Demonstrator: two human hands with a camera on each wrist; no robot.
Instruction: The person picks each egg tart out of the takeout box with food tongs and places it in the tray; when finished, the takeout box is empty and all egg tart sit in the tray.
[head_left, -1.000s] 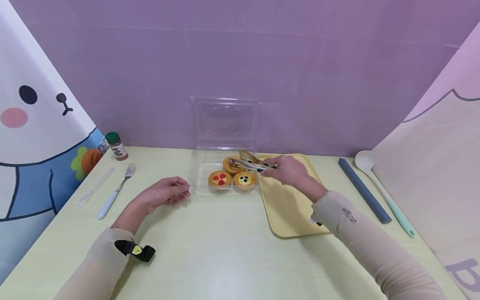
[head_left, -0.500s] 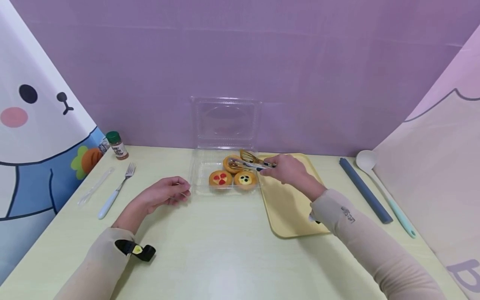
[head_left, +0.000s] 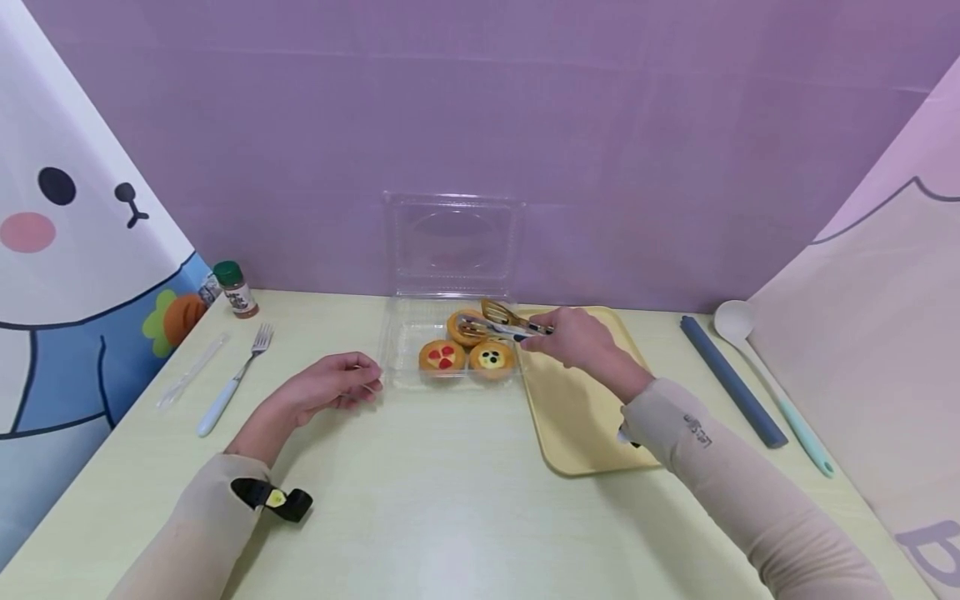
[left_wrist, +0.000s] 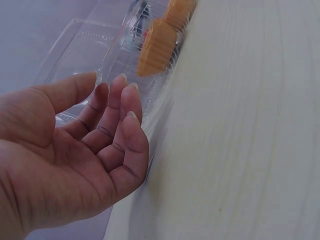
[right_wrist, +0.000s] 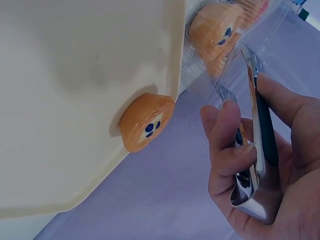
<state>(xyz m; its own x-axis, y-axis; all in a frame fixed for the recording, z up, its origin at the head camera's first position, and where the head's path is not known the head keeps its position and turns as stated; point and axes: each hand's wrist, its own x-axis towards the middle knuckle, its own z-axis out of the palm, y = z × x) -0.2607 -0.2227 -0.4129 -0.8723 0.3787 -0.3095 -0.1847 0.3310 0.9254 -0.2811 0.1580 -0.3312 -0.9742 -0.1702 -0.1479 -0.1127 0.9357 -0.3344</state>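
My right hand grips metal tongs with dark handle grips. Their slotted ends are spread over the back right of a clear plastic clamshell box, its lid standing up. Three tarts are in it: a red-topped tart, a dark-dotted tart and a partly covered tart behind. Another dotted tart rests near the edge of the yellow tray, hidden in the head view. My left hand, fingers bent, pinches the box's near left corner between thumb and forefinger.
On the left are a fork with a pale blue handle, a clear plastic-looking strip and a green-capped spice jar. A dark blue bar and a long spoon lie at the right. Purple cloth hangs behind.
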